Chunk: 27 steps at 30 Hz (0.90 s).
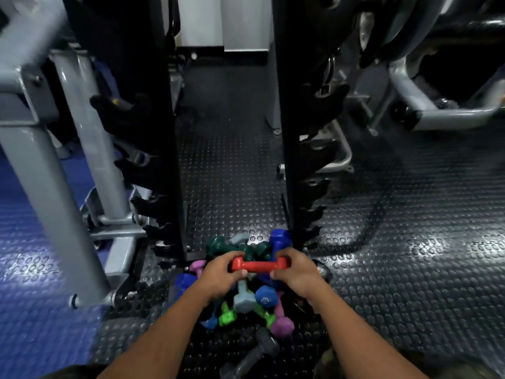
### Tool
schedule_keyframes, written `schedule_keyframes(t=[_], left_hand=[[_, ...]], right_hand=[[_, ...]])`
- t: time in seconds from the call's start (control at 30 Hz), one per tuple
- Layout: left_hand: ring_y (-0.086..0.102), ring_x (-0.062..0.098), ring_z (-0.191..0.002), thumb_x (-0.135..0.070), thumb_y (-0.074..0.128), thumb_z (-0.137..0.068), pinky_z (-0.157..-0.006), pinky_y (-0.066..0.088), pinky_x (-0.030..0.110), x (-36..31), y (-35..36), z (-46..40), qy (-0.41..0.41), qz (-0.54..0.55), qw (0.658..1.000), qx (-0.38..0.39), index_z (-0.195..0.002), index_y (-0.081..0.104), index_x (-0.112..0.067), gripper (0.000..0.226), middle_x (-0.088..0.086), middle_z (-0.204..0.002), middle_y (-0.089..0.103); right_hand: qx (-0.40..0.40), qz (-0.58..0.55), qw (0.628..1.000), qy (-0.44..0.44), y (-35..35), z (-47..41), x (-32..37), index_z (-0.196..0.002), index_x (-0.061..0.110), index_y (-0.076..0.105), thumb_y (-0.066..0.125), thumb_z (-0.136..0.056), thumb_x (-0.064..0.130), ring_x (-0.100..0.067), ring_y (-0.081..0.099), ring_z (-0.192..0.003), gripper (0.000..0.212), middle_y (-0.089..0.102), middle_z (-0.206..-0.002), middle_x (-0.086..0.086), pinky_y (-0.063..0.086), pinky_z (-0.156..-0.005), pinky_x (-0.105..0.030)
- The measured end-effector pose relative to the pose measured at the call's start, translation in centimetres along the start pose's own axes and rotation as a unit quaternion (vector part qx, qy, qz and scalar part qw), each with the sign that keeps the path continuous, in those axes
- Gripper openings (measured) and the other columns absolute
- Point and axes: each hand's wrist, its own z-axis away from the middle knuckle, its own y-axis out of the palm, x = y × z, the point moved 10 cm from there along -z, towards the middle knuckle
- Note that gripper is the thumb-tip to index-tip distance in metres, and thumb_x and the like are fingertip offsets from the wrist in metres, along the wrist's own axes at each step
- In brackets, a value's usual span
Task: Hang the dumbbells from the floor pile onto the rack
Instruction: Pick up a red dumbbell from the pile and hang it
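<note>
Red dumbbell [258,265]: both end heads partly covered, one under the left hand [220,272], one under the right hand [296,272]; only the bar and inner faces show. Floor pile [246,302]: the forearms cross over it, so several pieces are seen only as a single head; count cannot be told. Grey dumbbell [252,354] near the bottom edge is smeared by blur. Rack [169,149]: uprights run off the top edge, the hooks are dark shapes, and the cradle form is unclear. Grey machine frame [41,149] at left is blurred and cut by the edge. Upper right is too dark to tell.
</note>
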Motion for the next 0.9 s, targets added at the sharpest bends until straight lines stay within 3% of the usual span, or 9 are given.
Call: schedule_keyframes(t=[0.1, 0.2, 0.3, 0.4, 0.5, 0.63, 0.73, 0.83, 0.9], left_hand=[[0.068, 0.018, -0.109, -0.036, 0.079, -0.091, -0.104, 0.053, 0.038, -4.1, -2.0, 1.2, 0.028, 0.003, 0.999, -0.021, -0.140, 0.061, -0.031, 0.053, -0.001, -0.119, 0.069], [0.073, 0.016, -0.097, -0.061, 0.075, -0.076, -0.096, 0.058, 0.042, -7.3, -3.4, 2.7, 0.045, 0.015, 0.998, -0.038, -0.125, 0.067, -0.039, 0.055, -0.005, -0.107, 0.075], [0.077, 0.027, -0.092, -0.071, 0.073, -0.070, -0.090, 0.061, 0.050, -9.4, -3.6, 3.9, 0.053, 0.077, 0.995, -0.025, -0.109, 0.073, -0.035, 0.052, 0.002, -0.095, 0.079], [0.077, 0.034, -0.096, -0.064, 0.073, -0.082, -0.092, 0.062, 0.052, -12.4, -3.6, 6.8, 0.069, 0.140, 0.988, -0.005, -0.104, 0.076, -0.024, 0.045, 0.010, -0.096, 0.079], [0.079, 0.024, -0.092, -0.035, 0.066, -0.103, -0.084, 0.064, 0.034, -15.1, -3.6, 9.3, 0.075, 0.210, 0.975, 0.005, -0.114, 0.071, -0.007, 0.030, 0.015, -0.100, 0.076], [0.078, 0.031, -0.098, -0.033, 0.064, -0.104, -0.092, 0.062, 0.040, -17.9, -4.1, 11.6, 0.088, 0.246, 0.965, -0.007, -0.114, 0.073, -0.004, 0.032, 0.018, -0.102, 0.076], [0.077, 0.024, -0.091, -0.037, 0.064, -0.104, -0.085, 0.063, 0.035, -20.5, -5.8, 13.0, 0.121, 0.214, 0.969, -0.035, -0.105, 0.077, -0.010, 0.030, 0.013, -0.093, 0.076], [0.077, 0.025, -0.096, -0.037, 0.065, -0.103, -0.089, 0.064, 0.039, -23.2, -7.8, 14.4, 0.146, 0.190, 0.969, -0.061, -0.110, 0.078, -0.017, 0.025, 0.011, -0.097, 0.078], [0.077, 0.027, -0.098, -0.040, 0.065, -0.102, -0.091, 0.063, 0.040, -24.6, -9.0, 15.3, 0.159, 0.171, 0.969, -0.076, -0.108, 0.079, -0.022, 0.024, 0.010, -0.097, 0.079]], right_hand=[[-0.075, -0.021, 0.996, -0.037, -2.9, 2.0, 2.2, -0.130, 0.027, 0.062, 0.083, -0.083, 0.016, -0.015, 0.065, -0.095, 0.053, 0.068, -0.110, 0.001, 0.045, -0.079, -0.019], [-0.184, -0.023, 0.980, -0.071, -6.3, 4.9, 4.4, -0.126, 0.024, 0.063, 0.081, -0.084, 0.016, -0.018, 0.062, -0.098, 0.047, 0.063, -0.113, -0.003, 0.043, -0.087, -0.022], [-0.243, -0.052, 0.964, -0.089, -8.9, 7.1, 5.9, -0.130, 0.021, 0.062, 0.080, -0.088, 0.018, -0.017, 0.060, -0.100, 0.046, 0.060, -0.117, -0.003, 0.042, -0.090, -0.024], [-0.272, -0.066, 0.954, -0.108, -11.5, 9.6, 7.4, -0.126, 0.021, 0.067, 0.079, -0.091, 0.022, -0.017, 0.065, -0.102, 0.038, 0.067, -0.117, -0.002, 0.047, -0.090, -0.025], [-0.296, -0.043, 0.943, -0.149, -13.9, 12.4, 9.6, -0.125, 0.021, 0.072, 0.078, -0.092, 0.025, -0.018, 0.065, -0.107, 0.034, 0.066, -0.119, -0.002, 0.048, -0.096, -0.028], [-0.280, -0.019, 0.942, -0.185, -15.3, 15.9, 12.6, -0.145, 0.022, 0.059, 0.080, -0.088, 0.029, -0.012, 0.061, -0.103, 0.061, 0.055, -0.127, 0.002, 0.043, -0.093, -0.021], [-0.276, -0.006, 0.932, -0.233, -15.7, 18.2, 14.8, -0.153, 0.026, 0.049, 0.083, -0.084, 0.035, -0.009, 0.056, -0.116, 0.077, 0.043, -0.129, 0.011, 0.041, -0.099, -0.021], [-0.270, -0.001, 0.931, -0.246, -16.2, 19.9, 16.3, -0.165, 0.021, 0.027, 0.084, -0.085, 0.036, 0.001, 0.040, -0.125, 0.099, 0.033, -0.138, 0.014, 0.032, -0.104, -0.016], [-0.267, 0.005, 0.930, -0.252, -16.8, 21.0, 17.4, -0.167, 0.020, 0.019, 0.083, -0.087, 0.037, 0.000, 0.038, -0.128, 0.105, 0.032, -0.147, 0.010, 0.032, -0.104, -0.016]])
